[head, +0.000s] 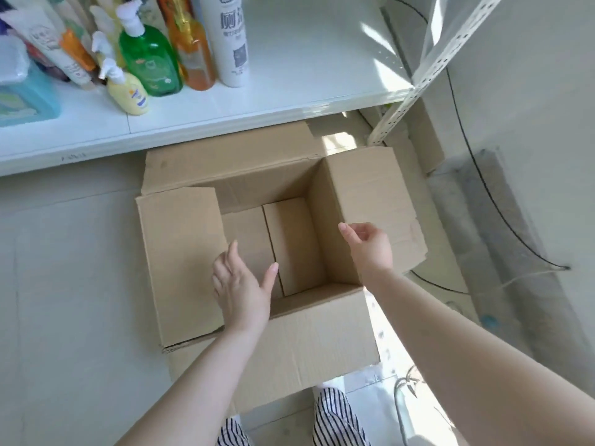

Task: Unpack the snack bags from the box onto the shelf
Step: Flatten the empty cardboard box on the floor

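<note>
A brown cardboard box [322, 333] stands open on the floor below the white shelf [289, 91]. Its four flaps are folded outward. Only bare cardboard shows inside; no snack bags are in view. My left hand [240, 284] hovers over the box's left side beside the left flap, fingers straight and thumb spread, holding nothing. My right hand [368, 246] is at the inner edge of the right flap with fingers loosely curled; I cannot tell whether it touches the flap.
Bottles stand on the shelf's left part: a green pump bottle [149, 56], an orange one [193, 49], a white spray can [230, 37], a small yellow bottle [128, 93]. A slotted white upright [418, 78] is at right. A black cable [483, 188] runs over the floor.
</note>
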### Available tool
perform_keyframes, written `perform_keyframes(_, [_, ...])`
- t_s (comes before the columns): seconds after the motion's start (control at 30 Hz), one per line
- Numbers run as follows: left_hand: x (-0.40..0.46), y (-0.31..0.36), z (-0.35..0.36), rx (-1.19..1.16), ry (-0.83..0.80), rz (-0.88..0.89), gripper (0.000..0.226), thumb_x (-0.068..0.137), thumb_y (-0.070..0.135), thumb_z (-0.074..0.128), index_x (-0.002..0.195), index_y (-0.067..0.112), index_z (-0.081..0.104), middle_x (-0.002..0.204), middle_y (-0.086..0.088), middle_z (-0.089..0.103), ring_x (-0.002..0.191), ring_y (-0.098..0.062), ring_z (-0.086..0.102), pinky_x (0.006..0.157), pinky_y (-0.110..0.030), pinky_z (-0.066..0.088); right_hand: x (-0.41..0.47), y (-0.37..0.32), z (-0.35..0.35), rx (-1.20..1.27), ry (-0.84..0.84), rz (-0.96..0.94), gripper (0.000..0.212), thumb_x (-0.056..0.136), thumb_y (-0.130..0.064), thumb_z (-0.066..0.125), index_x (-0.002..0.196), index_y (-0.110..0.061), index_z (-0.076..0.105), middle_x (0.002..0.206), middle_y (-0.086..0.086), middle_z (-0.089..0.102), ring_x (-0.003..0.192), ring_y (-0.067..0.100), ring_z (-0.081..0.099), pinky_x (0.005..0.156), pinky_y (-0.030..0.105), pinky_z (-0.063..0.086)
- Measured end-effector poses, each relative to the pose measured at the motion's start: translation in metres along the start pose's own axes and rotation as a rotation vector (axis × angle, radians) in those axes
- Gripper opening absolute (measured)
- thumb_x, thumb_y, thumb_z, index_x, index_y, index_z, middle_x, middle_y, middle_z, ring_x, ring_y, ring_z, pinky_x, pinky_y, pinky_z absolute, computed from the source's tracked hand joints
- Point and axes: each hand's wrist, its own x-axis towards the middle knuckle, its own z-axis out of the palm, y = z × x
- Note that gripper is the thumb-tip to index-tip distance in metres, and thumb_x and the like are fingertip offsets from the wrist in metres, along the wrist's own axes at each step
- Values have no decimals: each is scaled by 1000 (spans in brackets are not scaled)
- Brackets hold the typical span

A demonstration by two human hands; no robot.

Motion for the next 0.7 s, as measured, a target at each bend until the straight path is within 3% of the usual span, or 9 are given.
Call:
perform_keyframes(0.07, [-2,34,22,-40,-83,41,81,86,45,64,149,12,24,142,-17,34,129,-36,36,108,-40,27,12,4,-31,12,66,17,31,90,-43,67,104,-15,63,100,0,67,74,12,59,59,21,42])
perform_keyframes(0.1, [-4,49,33,-72,-122,41,81,87,45,62,150,13,23,142,-17,33,130,-34,34,109,-40,27,17,6,-43,21,95,23,34,89,-43,67,106,-14,64,99,0,67,74,12,59,59,21,41])
perform_keyframes(0.23, [-9,99,81,-155,-242,0,78,90,47,56,150,15,18,144,-13,27,137,-28,26,112,-40,27,42,16,-77,27,220,22,36,87,-44,69,106,-14,65,98,-3,66,90,18,63,81,32,50])
perform_keyframes(0.4, [-2,126,128,-212,-290,-102,78,90,50,55,150,18,18,148,-10,24,134,-29,34,111,-43,31,72,33,-101,-151,352,-92,33,87,-41,68,110,-17,64,113,3,61,112,23,53,83,29,39])
perform_keyframes(0.53, [5,128,154,-257,-304,-233,76,91,50,54,150,17,19,151,-10,27,136,-30,33,112,-41,30,99,48,-109,-158,248,8,48,86,-44,69,125,-18,57,124,1,59,119,22,49,91,31,39])
perform_keyframes(0.7, [16,121,180,-329,-346,-333,69,93,52,51,148,16,28,148,-9,37,131,-25,42,102,-34,32,121,65,-107,6,100,98,48,86,-40,72,126,-18,57,113,-3,60,95,13,56,80,27,42])
